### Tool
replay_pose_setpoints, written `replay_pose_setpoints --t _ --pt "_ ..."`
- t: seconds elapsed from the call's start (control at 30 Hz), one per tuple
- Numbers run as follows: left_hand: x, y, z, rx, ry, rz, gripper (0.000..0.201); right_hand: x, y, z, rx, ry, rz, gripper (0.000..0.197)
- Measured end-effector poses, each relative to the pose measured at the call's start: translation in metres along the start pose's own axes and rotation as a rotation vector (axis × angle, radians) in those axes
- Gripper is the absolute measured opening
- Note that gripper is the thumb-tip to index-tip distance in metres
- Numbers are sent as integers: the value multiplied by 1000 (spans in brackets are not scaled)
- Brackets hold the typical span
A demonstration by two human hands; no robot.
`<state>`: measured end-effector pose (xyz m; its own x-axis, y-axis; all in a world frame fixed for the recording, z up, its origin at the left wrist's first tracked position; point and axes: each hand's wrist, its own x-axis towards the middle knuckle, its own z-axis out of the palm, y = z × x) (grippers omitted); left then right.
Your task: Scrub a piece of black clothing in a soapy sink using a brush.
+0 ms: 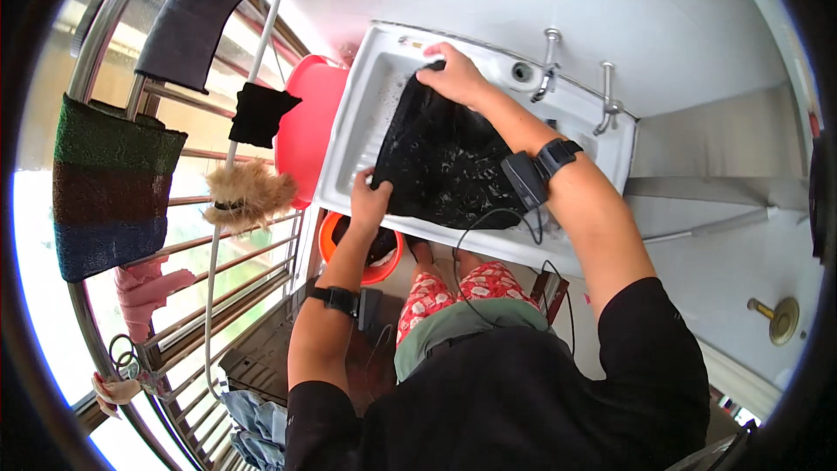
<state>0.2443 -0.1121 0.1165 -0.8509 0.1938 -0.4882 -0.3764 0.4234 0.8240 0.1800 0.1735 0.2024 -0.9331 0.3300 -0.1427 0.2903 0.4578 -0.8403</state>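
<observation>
A wet-looking black cloth (445,157) is spread between a person's two hands, inside a white sink (540,249) that extends past the right grip and below the left. Whitish streaks, which look like suds, mark the cloth and the basin around it. The work seems partway along: the cloth is opened out and probably soaped, but not yet rinsed clean, wrung or hung up, as far as can be judged.

The left grip (370,201), the nearer one, is closed on the cloth's lower left edge, thumb and fingers pinching a small fold. The right grip (455,78), farther away, takes the upper corner lightly between thumb and fingertips; the exact contact is hard to make out. The cloth lies slack over the basin between them.

Below the left grip, on the floor, an orange bucket (327,240) holds a dark item, perhaps more fabric. Left of both grips, just beside the sink, stands a red basin (314,113). Right of the right grip are two metal taps (549,70), and no running water can be seen. Well to the left of the grips, a grey cloth (192,26) and a striped cloth (113,192) hang on metal rails.
</observation>
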Motion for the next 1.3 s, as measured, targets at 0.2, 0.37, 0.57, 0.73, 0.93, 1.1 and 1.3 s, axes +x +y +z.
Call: replay_pose_setpoints --t 0.2,0.37,0.57,0.73,0.93,1.1,1.3 --pt "61 -39 -30 258 133 149 49 -14 97 67 -202 -161 -79 32" --pt "68 -46 -48 436 184 224 37 -99 148 86 -632 -650 10 55" --pt "57 -11 -6 810 458 572 30 -103 170 92 -735 -581 -35 70" --pt "39 -40 58 763 -268 806 46 -110 206 81 -283 -212 -228 40" --pt "56 -69 26 1156 -121 251 61 -194 299 -24 -606 554 395 57" --pt "69 -73 30 1253 -78 200 60 -259 383 -54 -726 426 806 83" --pt "42 -72 32 1151 -221 745 63 -232 363 -51 -508 215 1147 99"
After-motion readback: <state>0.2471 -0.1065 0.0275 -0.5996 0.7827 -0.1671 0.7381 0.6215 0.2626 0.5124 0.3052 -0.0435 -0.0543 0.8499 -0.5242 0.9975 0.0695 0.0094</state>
